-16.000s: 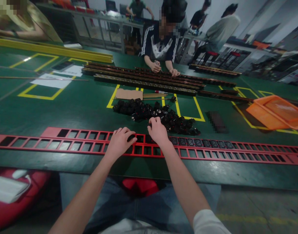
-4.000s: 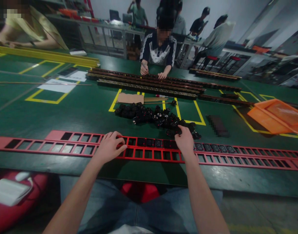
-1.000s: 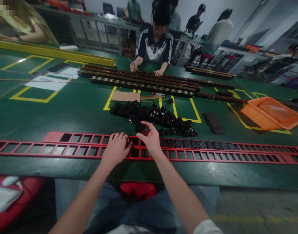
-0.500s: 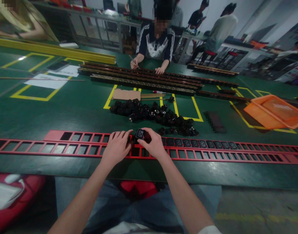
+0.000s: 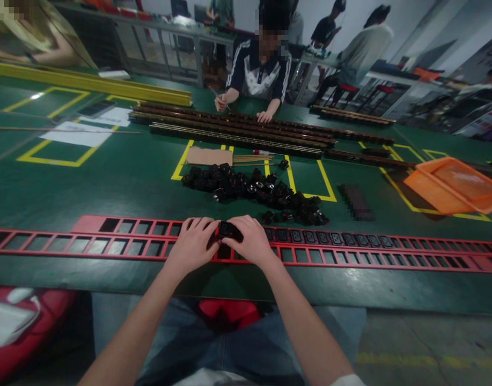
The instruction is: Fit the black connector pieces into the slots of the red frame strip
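my left hand (image 5: 192, 244): resting on the red slotted strip (image 5: 120, 238), fingers curled, fingertips touching the black socket (image 5: 225, 230).
my right hand (image 5: 249, 241): fingers pinched on the black socket from the right.
black socket: between my two hands, sitting over a slot in the far row of the strip.
red slotted strip: lies left to right along the near edge of the green counter (image 5: 120, 182).
pile of black sockets (image 5: 254, 193): just beyond the strip.
orange tray (image 5: 455, 185): far right.
person across the counter (image 5: 264, 72): hands on long dark rails (image 5: 237, 131).
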`<state>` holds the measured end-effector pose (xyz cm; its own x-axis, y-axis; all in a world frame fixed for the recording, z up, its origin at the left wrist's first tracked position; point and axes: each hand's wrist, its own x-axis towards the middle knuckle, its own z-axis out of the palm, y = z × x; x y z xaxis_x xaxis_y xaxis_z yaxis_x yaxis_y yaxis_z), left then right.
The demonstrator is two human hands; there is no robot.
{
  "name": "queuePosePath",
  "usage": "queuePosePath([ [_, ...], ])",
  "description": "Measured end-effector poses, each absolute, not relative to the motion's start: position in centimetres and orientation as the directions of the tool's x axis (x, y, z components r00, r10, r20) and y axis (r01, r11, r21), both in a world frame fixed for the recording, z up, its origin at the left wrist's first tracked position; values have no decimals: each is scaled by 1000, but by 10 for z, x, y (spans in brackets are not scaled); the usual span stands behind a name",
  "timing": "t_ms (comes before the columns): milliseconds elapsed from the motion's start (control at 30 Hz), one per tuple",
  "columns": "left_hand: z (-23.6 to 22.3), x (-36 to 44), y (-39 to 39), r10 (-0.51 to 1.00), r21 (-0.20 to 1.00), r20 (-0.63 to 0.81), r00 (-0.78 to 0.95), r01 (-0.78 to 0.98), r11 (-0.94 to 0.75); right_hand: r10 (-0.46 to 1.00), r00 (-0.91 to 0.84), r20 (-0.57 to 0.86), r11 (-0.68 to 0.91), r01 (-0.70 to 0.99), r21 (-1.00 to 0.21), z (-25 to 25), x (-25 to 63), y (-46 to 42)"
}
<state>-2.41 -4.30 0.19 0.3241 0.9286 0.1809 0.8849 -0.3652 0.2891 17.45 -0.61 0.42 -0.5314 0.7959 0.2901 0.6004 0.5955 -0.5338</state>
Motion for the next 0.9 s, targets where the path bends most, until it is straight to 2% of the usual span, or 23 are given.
queuePosePath([
  [900, 3, -22, -43, 930, 289, 188, 315, 888, -358, 796, -569, 207, 594, 667, -449, -1, 174, -7],
])
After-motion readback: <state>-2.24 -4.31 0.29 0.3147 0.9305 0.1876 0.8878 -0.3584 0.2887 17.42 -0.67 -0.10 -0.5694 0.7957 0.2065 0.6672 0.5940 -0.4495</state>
